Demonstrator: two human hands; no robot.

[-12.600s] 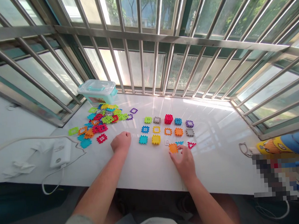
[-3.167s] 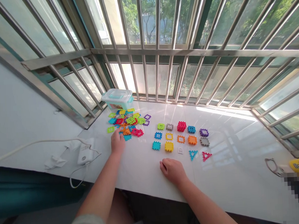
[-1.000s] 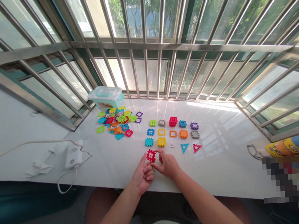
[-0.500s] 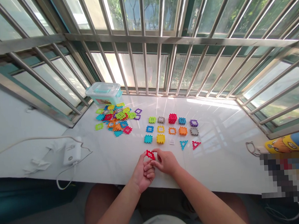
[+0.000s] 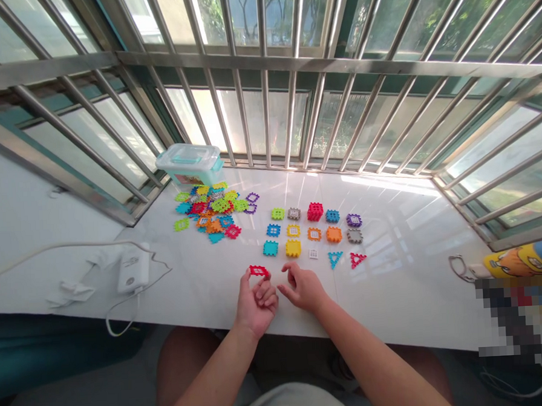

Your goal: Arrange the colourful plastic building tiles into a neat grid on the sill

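Our left grip is closed on a red square plastic tile, pinching its edge at the thumb and forefinger tips while the other fingers curl in toward the palm. Our right grip is released, its fingers loosely spread and touching nothing, just beside the left grip but apart from it, resting at the white table.

Just beyond the red square plastic tile and to its right, we have neat rows of coloured tiles, with a small red cube of tiles in the back row and a blue triangle and a red triangle at the front. Up and to the left of the red square plastic tile lies a loose heap of mixed tiles, with a clear-lidded storage box behind it. Farther left of it sits a white charger with its cable. Well to its right is a yellow cartoon-printed object, beside a pixelated patch we cannot make out. A barred window runs behind the table.
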